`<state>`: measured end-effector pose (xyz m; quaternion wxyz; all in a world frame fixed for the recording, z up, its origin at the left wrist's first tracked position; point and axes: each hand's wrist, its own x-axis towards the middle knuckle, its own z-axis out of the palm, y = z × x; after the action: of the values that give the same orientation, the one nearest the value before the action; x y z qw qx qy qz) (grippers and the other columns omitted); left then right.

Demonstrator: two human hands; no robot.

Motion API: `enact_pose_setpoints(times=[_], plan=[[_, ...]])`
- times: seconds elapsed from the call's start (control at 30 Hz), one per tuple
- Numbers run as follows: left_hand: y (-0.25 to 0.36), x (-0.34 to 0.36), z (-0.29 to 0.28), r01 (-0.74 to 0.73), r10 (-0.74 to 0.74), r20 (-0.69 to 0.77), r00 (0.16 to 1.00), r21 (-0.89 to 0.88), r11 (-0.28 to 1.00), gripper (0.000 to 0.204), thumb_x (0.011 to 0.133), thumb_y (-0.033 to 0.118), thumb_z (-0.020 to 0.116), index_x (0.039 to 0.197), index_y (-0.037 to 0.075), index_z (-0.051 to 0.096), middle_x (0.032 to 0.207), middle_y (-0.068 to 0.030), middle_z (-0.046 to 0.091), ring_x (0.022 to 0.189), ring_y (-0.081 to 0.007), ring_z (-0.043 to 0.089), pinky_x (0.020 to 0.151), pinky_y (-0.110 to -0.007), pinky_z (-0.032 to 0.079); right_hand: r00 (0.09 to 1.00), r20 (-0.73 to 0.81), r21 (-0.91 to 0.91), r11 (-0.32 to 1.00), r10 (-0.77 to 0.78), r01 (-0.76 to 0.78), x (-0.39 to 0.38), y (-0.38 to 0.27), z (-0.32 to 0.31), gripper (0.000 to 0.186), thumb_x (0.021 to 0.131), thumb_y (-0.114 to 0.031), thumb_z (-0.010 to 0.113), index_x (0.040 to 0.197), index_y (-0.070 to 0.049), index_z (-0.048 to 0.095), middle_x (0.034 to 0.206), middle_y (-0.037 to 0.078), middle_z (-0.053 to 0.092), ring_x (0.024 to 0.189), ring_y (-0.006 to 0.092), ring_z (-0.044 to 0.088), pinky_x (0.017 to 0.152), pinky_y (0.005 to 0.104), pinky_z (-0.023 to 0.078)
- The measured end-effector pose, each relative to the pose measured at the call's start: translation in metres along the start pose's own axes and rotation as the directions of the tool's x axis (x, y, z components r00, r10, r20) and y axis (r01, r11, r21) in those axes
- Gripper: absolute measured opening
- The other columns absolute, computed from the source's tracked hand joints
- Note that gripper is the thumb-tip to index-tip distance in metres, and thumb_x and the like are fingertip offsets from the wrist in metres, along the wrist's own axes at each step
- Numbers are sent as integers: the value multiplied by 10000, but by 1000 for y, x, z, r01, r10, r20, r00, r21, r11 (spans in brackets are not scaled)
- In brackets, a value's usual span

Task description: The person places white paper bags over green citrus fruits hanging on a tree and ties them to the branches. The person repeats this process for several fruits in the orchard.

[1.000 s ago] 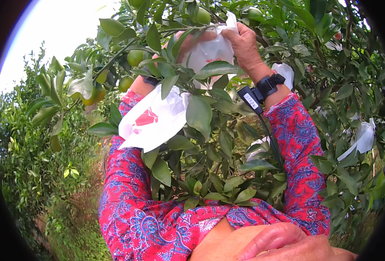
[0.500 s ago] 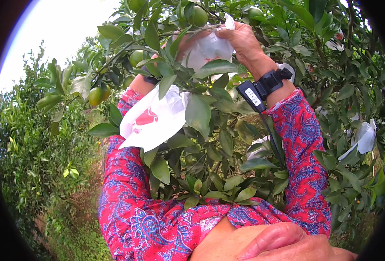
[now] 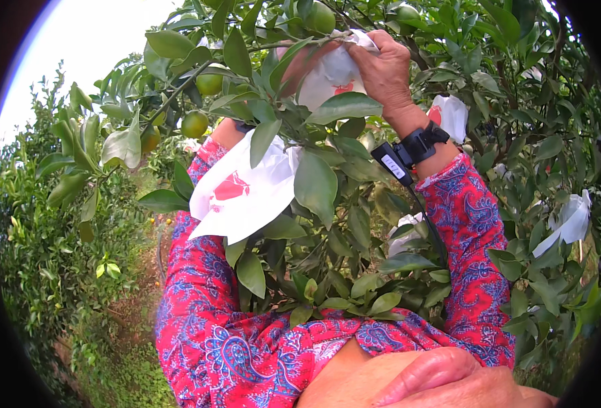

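Observation:
Among the leaves, a white fruit bag (image 3: 331, 76) with a red print hangs beneath a branch. My right hand (image 3: 387, 73) is closed at its upper right, thumb and fingers pinching the bag's gathered top edge. On the other side my left hand (image 3: 299, 73) grips the bag near its top; leaves and the bag hide much of that hand. Whatever is inside the bag cannot be seen. A second white bag (image 3: 249, 197), also printed in red, hangs lower, in front of my left forearm. Close above the hands is a green citrus fruit (image 3: 321, 18).
More citrus fruits (image 3: 209, 84) hang on the left branch, one of them yellowing (image 3: 151, 139). Other white bags (image 3: 452, 117) show on the right, one low at the far right (image 3: 571, 219). Leafy twigs (image 3: 314, 180) fill the space between my arms. Grassy ground (image 3: 120, 367) lies lower left.
The view has shifted slightly, and branch, bags and hands sit a little differently in it. My right wrist has turned somewhat. Both hands stay at the same bag's top.

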<state>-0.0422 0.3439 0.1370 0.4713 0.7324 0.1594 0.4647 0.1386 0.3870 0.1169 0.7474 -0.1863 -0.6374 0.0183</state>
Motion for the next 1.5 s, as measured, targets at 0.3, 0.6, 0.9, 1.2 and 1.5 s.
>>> enact_pose_setpoints(times=[0.3, 0.6, 0.9, 1.2, 1.5], plan=[[-48, 46, -62, -377, 304, 258, 917, 809, 451, 536, 933, 327, 599, 1363, 34, 470, 1322, -109, 528, 1157, -174, 538, 979, -321, 443, 966, 14, -182, 949, -259, 257, -18, -5, 7, 287, 693, -123, 686, 947, 6, 720, 932, 159, 657, 938, 300, 603, 840, 376, 493], [-57, 36, -65, -298, 263, 166, 950, 733, 612, 440, 976, 203, 553, 1378, 45, 473, 1327, -119, 534, 1223, -192, 518, 1009, -348, 433, 917, 206, -373, 839, -341, 396, -33, -8, 7, 449, 704, -129, 662, 1130, 9, 633, 1052, 193, 573, 1007, 369, 533, 875, 436, 463], [-44, 26, -46, -327, 396, 163, 904, 860, 391, 421, 932, 176, 577, 1327, 48, 506, 1236, -137, 574, 1131, -242, 563, 938, -366, 463, 929, 220, -430, 825, -297, 366, -33, 0, 13, 435, 711, -94, 639, 1142, -27, 630, 1065, 185, 563, 1019, 371, 534, 885, 427, 463], [-46, 30, -48, -331, 497, 258, 829, 942, 63, 404, 889, 149, 601, 1275, 50, 539, 1146, -155, 614, 1038, -292, 607, 867, -384, 494, 924, 233, -366, 853, -304, 373, -30, 10, 18, 406, 736, -137, 655, 1117, -5, 607, 1109, 217, 534, 1041, 389, 516, 908, 446, 450], [-58, 22, -68, -272, 517, 384, 765, 921, -280, 385, 843, 123, 622, 1218, 51, 571, 1052, -171, 646, 948, -337, 644, 791, -395, 522, 902, 295, -363, 837, -315, 411, -36, 8, 11, 426, 722, -61, 649, 1125, 61, 584, 1110, 222, 526, 1059, 398, 504, 930, 444, 438]])
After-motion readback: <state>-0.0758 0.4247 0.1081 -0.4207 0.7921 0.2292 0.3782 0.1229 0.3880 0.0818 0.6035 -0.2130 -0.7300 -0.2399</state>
